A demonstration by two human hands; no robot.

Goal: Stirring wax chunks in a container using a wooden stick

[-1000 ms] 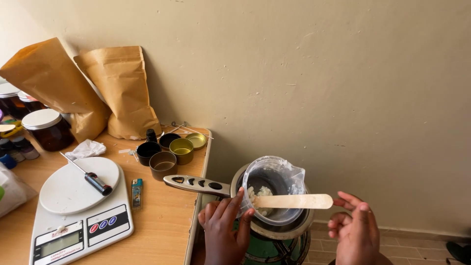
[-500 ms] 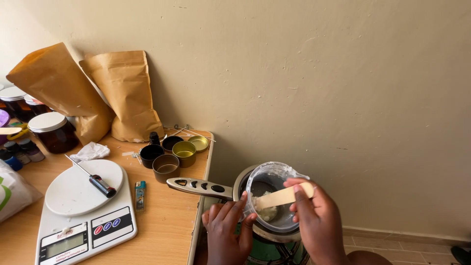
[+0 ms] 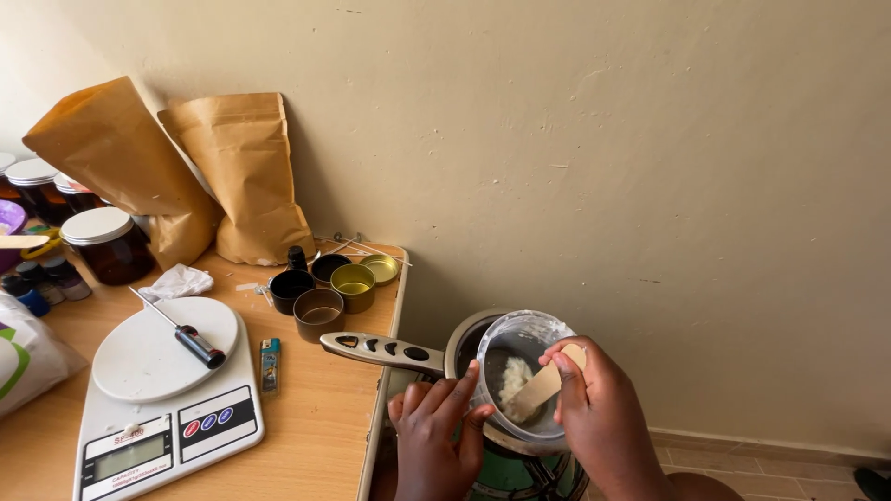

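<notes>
A clear plastic jug (image 3: 522, 336) sits inside a metal saucepan (image 3: 461, 345) on a green stove (image 3: 506, 473) beside the table. White waxy lumps (image 3: 513, 376) lie in the jug. My right hand (image 3: 603, 417) grips a flat wooden stick (image 3: 541, 387) whose lower end dips into the lumps. My left hand (image 3: 434, 434) steadies the jug's near side, fingertips on its wall, just below the saucepan's long handle (image 3: 380, 349).
On the wooden table (image 3: 311, 427) stand a white kitchen scale (image 3: 153, 390) with a probe thermometer (image 3: 181, 329) on it, a lighter (image 3: 269, 353), several small tins (image 3: 334, 278), two brown paper bags (image 3: 186, 176), dark jars (image 3: 107, 243) and a crumpled tissue (image 3: 176, 280).
My right hand has come in from the right, taken hold of the stick that lay across the jug, and tilted its end down into the lumps. My left hand stays on the jug.
</notes>
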